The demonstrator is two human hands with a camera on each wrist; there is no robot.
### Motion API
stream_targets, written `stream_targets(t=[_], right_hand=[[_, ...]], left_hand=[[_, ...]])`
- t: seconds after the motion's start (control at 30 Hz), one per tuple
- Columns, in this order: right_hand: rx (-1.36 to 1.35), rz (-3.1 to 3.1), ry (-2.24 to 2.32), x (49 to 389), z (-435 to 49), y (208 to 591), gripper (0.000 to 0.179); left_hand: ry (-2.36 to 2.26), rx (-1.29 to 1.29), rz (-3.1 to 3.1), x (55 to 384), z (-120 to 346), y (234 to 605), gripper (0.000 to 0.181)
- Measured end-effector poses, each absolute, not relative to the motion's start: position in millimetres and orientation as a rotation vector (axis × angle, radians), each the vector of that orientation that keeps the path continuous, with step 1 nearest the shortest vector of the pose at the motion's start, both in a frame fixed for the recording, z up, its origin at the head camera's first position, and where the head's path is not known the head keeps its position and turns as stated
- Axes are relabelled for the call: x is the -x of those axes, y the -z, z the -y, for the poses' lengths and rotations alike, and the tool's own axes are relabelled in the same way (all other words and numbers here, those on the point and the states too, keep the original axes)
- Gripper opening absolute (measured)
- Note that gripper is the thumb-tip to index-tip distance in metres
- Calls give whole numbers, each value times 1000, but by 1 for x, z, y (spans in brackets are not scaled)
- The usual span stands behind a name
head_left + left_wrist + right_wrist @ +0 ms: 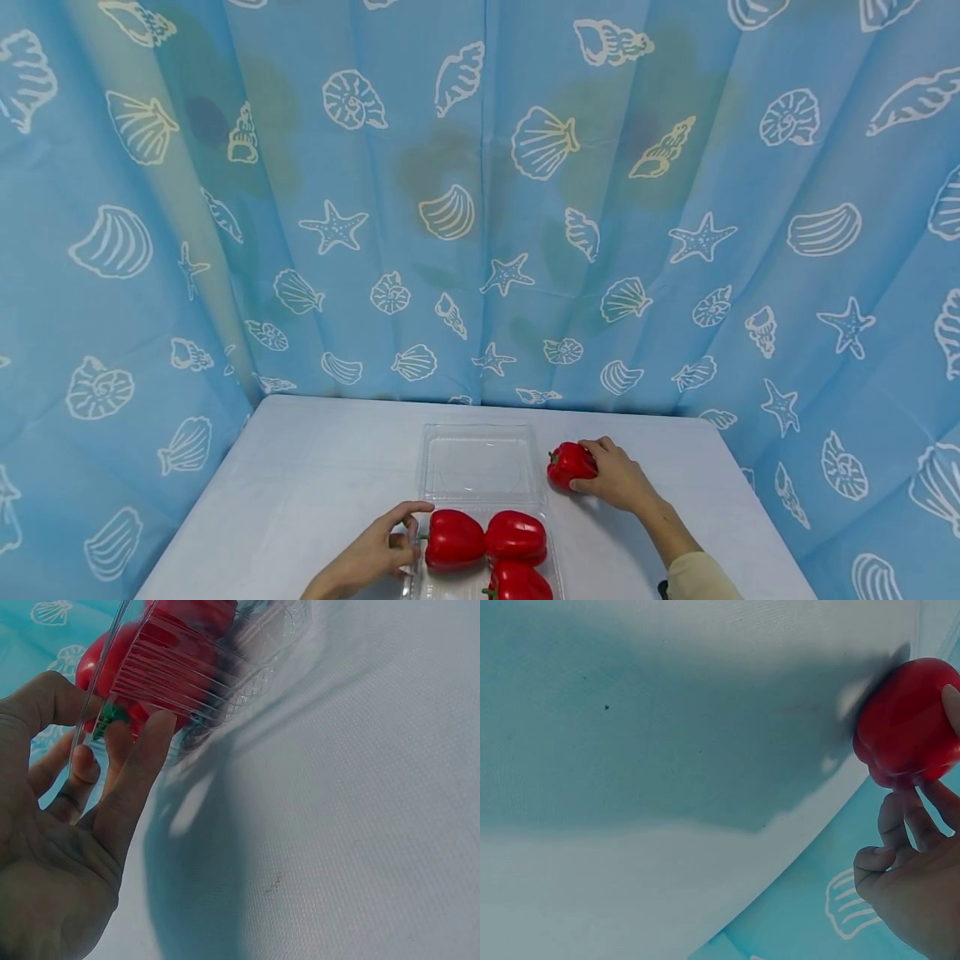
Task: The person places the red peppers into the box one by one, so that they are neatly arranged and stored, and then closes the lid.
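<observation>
A clear plastic clamshell container (480, 502) lies with its lid folded back on the table. In its base are three red bell peppers, one at the left (454, 540), one at the right (516, 537) and one nearer the front (521, 582). My left hand (381, 546) pinches the container's left side wall, its fingertips beside the left pepper's green stem (111, 716). To the right of the lid, my right hand (618, 475) holds another red bell pepper (567, 467) between thumb and fingers. That pepper (907, 724) lies on its side, stem to the left.
A white cloth (330, 467) covers the table. Blue curtains (480, 208) with white shell and starfish prints hang behind it and at both sides, close to the table's edges.
</observation>
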State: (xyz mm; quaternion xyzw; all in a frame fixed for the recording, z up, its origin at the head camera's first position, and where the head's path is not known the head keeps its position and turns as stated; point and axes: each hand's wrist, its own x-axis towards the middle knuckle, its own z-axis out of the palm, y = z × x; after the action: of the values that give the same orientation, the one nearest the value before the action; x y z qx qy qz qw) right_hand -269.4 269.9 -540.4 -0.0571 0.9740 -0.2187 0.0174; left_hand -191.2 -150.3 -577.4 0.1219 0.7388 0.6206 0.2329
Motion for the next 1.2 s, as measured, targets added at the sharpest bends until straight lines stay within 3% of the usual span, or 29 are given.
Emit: stream_targets(t=[1.2], right_hand=[[170, -3009, 963, 268, -263, 525, 88]], left_hand=[[-1717, -324, -2002, 191, 152, 575, 61]])
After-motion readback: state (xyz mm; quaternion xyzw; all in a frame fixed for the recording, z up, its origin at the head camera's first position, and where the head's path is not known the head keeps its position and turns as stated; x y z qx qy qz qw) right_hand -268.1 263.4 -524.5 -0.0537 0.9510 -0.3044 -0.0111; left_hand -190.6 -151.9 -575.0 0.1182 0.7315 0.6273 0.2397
